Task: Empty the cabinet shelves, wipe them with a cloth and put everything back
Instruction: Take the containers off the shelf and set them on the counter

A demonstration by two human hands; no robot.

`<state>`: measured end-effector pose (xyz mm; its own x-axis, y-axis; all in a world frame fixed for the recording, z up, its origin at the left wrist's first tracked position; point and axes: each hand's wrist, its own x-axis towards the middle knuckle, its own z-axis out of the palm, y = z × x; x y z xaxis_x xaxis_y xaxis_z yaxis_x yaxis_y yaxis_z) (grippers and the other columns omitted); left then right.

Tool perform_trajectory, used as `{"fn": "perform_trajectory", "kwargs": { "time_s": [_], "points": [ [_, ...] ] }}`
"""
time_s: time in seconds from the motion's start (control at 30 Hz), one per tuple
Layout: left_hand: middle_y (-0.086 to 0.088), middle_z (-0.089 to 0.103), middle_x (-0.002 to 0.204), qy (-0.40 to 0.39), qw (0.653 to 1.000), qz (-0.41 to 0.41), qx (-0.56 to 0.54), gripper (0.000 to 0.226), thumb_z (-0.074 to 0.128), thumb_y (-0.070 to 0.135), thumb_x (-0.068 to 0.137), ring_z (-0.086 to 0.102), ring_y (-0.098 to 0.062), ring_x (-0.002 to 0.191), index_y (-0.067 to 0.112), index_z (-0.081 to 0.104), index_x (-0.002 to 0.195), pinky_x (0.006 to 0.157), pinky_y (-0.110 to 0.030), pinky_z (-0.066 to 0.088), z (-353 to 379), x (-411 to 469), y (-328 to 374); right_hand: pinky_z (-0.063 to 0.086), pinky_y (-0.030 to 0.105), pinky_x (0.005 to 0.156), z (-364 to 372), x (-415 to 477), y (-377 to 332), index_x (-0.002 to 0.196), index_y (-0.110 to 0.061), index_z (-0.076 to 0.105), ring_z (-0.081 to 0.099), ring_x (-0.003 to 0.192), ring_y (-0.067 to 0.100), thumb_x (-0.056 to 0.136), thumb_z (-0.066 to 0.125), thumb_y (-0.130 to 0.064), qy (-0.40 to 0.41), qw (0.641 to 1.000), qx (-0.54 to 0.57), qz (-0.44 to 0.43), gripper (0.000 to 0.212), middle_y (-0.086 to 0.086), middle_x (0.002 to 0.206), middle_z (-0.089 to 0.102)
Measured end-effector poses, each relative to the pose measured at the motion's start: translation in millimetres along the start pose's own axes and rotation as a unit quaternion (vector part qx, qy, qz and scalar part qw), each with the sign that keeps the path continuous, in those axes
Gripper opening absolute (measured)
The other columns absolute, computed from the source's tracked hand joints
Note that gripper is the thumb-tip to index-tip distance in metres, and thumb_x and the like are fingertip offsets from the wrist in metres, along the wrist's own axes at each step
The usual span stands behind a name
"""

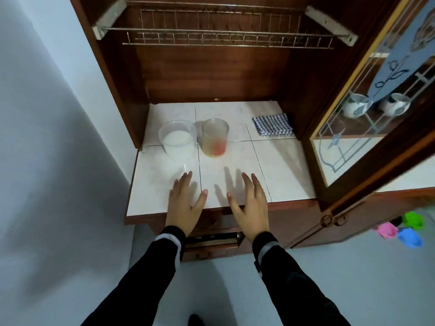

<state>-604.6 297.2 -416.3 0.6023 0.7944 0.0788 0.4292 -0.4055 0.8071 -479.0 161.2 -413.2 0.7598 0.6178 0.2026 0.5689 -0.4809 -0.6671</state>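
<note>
**Two jars to clear before the cloth comes out**

Head view: the left hand (184, 204) and right hand (249, 203) are both spread flat, palms down and fingers straight, holding nothing. They are over the front edge of the tiled shelf (284, 168). The shadows under them suggest they hover, but I cannot tell for sure whether they touch it.

Just beyond the fingertips stand a clear tub (177, 141) with white contents and, just beside it on the right, a clear jar (215, 137) with something orange at the bottom. The folded checked cloth (273, 125) lies at the back right corner, well apart from both. The wire rack (223, 29) above holds nothing.

The shelf is not yet emptied, so that seems to be the step in hand. Take one container in each hand, gripping low around the wall. Keep both upright, since I cannot tell whether they are lidded. Set them clear of the cabinet, then reach for the cloth.
</note>
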Motion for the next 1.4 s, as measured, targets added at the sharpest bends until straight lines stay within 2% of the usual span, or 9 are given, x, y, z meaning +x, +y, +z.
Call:
{"fn": "perform_trajectory", "kwargs": {
  "time_s": [0.13, 0.3, 0.53, 0.6, 0.7, 0.97, 1.07, 1.2, 1.4],
  "points": [
    [-0.001, 0.028, 0.162, -0.001, 1.000, 0.017, -0.003, 0.063, 0.059, 0.040, 0.097, 0.018, -0.022, 0.151, 0.020, 0.037, 0.152, 0.123, -0.045, 0.018, 8.9, -8.8, 15.2, 0.023, 0.047, 0.119, -19.6, -10.4, 6.9, 0.153, -0.021, 0.030, 0.022, 0.147, 0.026, 0.096, 0.056, -0.044, 0.004, 1.000, -0.003, -0.001, 0.067, 0.010, 0.159, 0.025],
    [-0.003, 0.040, 0.155, -0.001, 0.999, 0.033, -0.027, 0.070, 0.049, 0.060, 0.087, 0.030, -0.020, 0.146, 0.017, 0.050, 0.142, 0.119, -0.044, 0.029, 33.6, -47.1, 38.2, 0.023, 0.046, 0.118, -54.7, -39.0, 24.6, 0.151, -0.023, 0.032, 0.022, 0.147, 0.025, 0.097, 0.054, -0.044, 0.012, 1.000, 0.009, -0.010, 0.062, 0.008, 0.159, 0.027],
    [-0.001, 0.040, 0.154, -0.032, 0.998, 0.045, -0.029, 0.055, 0.059, 0.046, 0.095, 0.028, -0.018, 0.147, 0.019, 0.049, 0.142, 0.118, -0.049, 0.028, 86.5, -130.3, 73.8, 0.028, 0.051, 0.115, -110.2, -106.0, 79.7, 0.150, -0.020, 0.036, 0.026, 0.146, 0.026, 0.097, 0.053, -0.041, 0.026, 0.999, 0.020, 0.004, 0.060, 0.008, 0.157, 0.031],
    [-0.001, 0.045, 0.150, -0.041, 0.997, 0.050, -0.032, 0.050, 0.061, 0.038, 0.096, 0.037, -0.018, 0.142, 0.021, 0.050, 0.142, 0.116, -0.040, 0.033, 102.8, -152.8, 88.2, 0.027, 0.051, 0.116, -128.9, -126.7, 96.8, 0.150, -0.020, 0.035, 0.026, 0.146, 0.026, 0.097, 0.054, -0.041, 0.036, 0.999, 0.013, 0.016, 0.060, 0.007, 0.158, 0.030],
    [0.000, 0.051, 0.144, -0.053, 0.997, 0.055, -0.027, 0.047, 0.062, 0.036, 0.095, 0.048, -0.017, 0.132, 0.022, 0.052, 0.139, 0.103, -0.023, 0.036, 128.3, -182.6, 113.7, 0.027, 0.049, 0.116, -158.4, -153.9, 122.5, 0.150, -0.020, 0.036, 0.026, 0.147, 0.026, 0.096, 0.054, -0.040, 0.051, 0.998, 0.010, 0.033, 0.060, 0.007, 0.157, 0.031],
    [0.003, 0.046, 0.149, -0.131, 0.981, 0.141, -0.036, 0.049, 0.061, 0.037, 0.096, 0.043, -0.013, 0.136, 0.022, 0.050, 0.141, 0.102, -0.019, 0.030, 217.1, -241.5, 191.7, 0.032, 0.048, 0.114, -252.8, -207.8, 196.4, 0.148, -0.019, 0.038, 0.029, 0.145, 0.027, 0.096, 0.053, -0.041, 0.132, 0.987, 0.001, 0.093, 0.059, 0.009, 0.156, 0.035],
    [0.006, 0.041, 0.153, -0.165, 0.971, 0.167, -0.046, 0.050, 0.059, 0.039, 0.097, 0.039, -0.012, 0.140, 0.024, 0.048, 0.143, 0.107, -0.024, 0.032, 248.6, -249.6, 220.6, 0.033, 0.049, 0.113, -278.6, -218.9, 224.0, 0.148, -0.017, 0.039, 0.032, 0.144, 0.028, 0.094, 0.048, -0.047, 0.159, 0.980, -0.009, 0.116, 0.061, 0.008, 0.154, 0.037],
    [0.005, 0.034, 0.158, -0.195, 0.961, 0.190, -0.055, 0.051, 0.059, 0.040, 0.096, 0.027, -0.016, 0.148, 0.026, 0.047, 0.144, 0.116, -0.049, 0.032, 289.1, -246.2, 251.3, 0.032, 0.048, 0.115, -304.9, -222.1, 257.3, 0.147, -0.016, 0.040, 0.033, 0.143, 0.028, 0.096, 0.051, -0.042, 0.187, 0.973, -0.019, 0.133, 0.059, 0.009, 0.153, 0.039],
    [0.002, 0.038, 0.156, -0.219, 0.950, 0.217, -0.048, 0.050, 0.061, 0.038, 0.096, 0.032, -0.018, 0.145, 0.025, 0.048, 0.142, 0.114, -0.050, 0.034, 356.6, -228.5, 286.8, 0.032, 0.042, 0.115, -339.6, -200.7, 309.1, 0.147, -0.014, 0.041, 0.035, 0.141, 0.026, 0.095, 0.048, -0.046, 0.208, 0.964, -0.043, 0.158, 0.061, 0.008, 0.151, 0.042]
  ]
}}
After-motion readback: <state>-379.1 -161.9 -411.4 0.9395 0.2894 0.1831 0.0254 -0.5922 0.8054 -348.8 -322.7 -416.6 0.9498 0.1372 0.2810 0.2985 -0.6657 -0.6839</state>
